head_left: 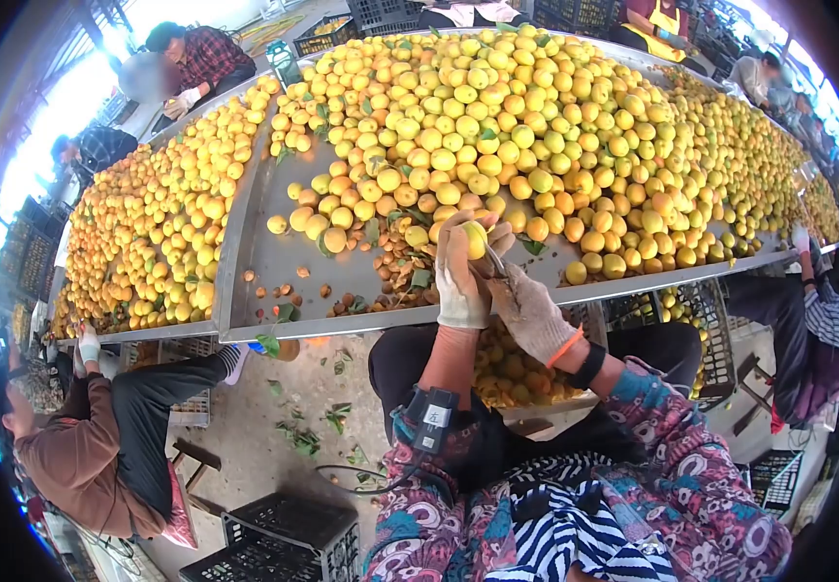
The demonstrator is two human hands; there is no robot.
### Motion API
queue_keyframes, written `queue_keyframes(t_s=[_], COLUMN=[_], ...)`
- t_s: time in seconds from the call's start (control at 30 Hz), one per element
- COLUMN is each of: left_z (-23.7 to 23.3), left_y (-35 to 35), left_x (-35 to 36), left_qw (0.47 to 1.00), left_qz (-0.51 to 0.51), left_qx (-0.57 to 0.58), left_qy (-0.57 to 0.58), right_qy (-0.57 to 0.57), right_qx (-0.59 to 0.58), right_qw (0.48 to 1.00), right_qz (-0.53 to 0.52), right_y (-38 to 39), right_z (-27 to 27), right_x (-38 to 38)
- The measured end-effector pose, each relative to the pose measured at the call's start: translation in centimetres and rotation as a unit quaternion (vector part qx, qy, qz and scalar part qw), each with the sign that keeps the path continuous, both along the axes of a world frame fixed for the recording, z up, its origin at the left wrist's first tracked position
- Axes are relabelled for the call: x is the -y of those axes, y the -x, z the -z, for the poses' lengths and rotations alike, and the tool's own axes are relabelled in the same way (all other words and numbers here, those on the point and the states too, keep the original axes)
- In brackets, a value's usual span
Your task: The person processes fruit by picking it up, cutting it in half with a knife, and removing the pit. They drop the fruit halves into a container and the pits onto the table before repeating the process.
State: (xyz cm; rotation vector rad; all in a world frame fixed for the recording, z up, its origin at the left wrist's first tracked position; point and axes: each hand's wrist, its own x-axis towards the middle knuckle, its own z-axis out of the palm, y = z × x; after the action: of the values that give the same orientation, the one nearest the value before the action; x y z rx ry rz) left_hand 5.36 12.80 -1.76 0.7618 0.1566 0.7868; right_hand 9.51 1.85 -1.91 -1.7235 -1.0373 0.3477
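My left hand [463, 276], in a white glove with bare fingertips, is closed around a yellow apricot [476, 240] above the table's near edge. Beside it, my right hand [533, 312], in a soiled pale glove, has its fingers wrapped round a slim grey metal tool [497, 262] that meets the fruit. The tool's exact kind is hard to make out. Just left of my hands lie brown pits and halved scraps [398, 262] on the metal table [284, 247]. A large heap of apricots [497, 107] spreads beyond them.
Below the table edge, a crate of orange fruit pieces [521, 364] sits between my knees. Black crates [289, 533] stand on the floor at lower left. A person in brown [85, 456] sits at left; other people work around the table. A metal divider [245, 213] splits the tabletop.
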Motion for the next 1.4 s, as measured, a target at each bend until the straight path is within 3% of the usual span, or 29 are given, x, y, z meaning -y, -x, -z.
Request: queue_keyframes(t_s=[0.1, 0.3, 0.5, 0.6, 0.7, 0.8, 0.9, 1.0, 1.13, 1.23, 1.3, 1.33, 1.4], left_z=[2.2, 2.2, 3.0, 3.9, 4.8, 4.6, 4.2, 8.4, 7.0, 5.7, 13.9, 16.0, 19.9], left_y=[-1.2, -1.5, -1.2, -1.3, -1.9, -2.5, -1.5, -3.8, -3.1, -2.4, -5.7, -7.2, -9.2], left_x=[-0.5, -0.2, -0.4, -1.4, -1.7, -1.6, -1.6, -1.6, -1.1, -0.8, -2.2, -2.3, -2.6], left_qw=[0.997, 0.996, 0.989, 0.983, 0.993, 0.989, 0.977, 0.975, 0.983, 0.981, 0.972, 0.923, 0.797], left_qz=[0.009, 0.024, 0.064, 0.082, -0.001, -0.073, -0.042, -0.131, -0.018, -0.026, -0.051, -0.113, -0.239], left_qx=[0.03, 0.008, -0.012, -0.102, -0.11, -0.114, -0.207, -0.174, -0.119, -0.17, -0.206, -0.263, -0.342], left_qy=[0.068, 0.085, 0.136, 0.128, 0.049, -0.057, -0.043, -0.053, 0.135, 0.086, -0.103, -0.259, -0.436], right_qy=[0.075, 0.167, 0.195, 0.201, 0.235, 0.168, 0.135, 0.213, 0.25, 0.28, 0.256, 0.223, 0.34], right_qx=[0.039, 0.088, 0.116, 0.155, 0.179, 0.161, 0.152, 0.164, 0.134, 0.182, 0.264, 0.302, 0.501], right_qw=[0.996, 0.982, 0.974, 0.967, 0.955, 0.973, 0.979, 0.963, 0.959, 0.943, 0.929, 0.926, 0.794], right_qz=[0.026, -0.017, 0.015, -0.013, -0.021, -0.016, -0.001, 0.024, 0.006, -0.005, -0.035, -0.038, -0.051], right_y=[-0.3, -1.7, -1.5, -3.3, -3.9, -3.1, -2.9, -2.4, -2.6, -3.1, -4.6, -7.3, -6.7], right_z=[0.7, -1.3, -1.0, -2.3, -2.5, -2.4, 0.2, 0.0, -0.7, -0.6, 2.2, 7.5, 7.8], right_x=[-0.9, -0.8, -1.4, -0.7, -0.5, -0.8, -1.0, -1.5, -1.9, -1.6, -1.3, -0.7, -0.5])
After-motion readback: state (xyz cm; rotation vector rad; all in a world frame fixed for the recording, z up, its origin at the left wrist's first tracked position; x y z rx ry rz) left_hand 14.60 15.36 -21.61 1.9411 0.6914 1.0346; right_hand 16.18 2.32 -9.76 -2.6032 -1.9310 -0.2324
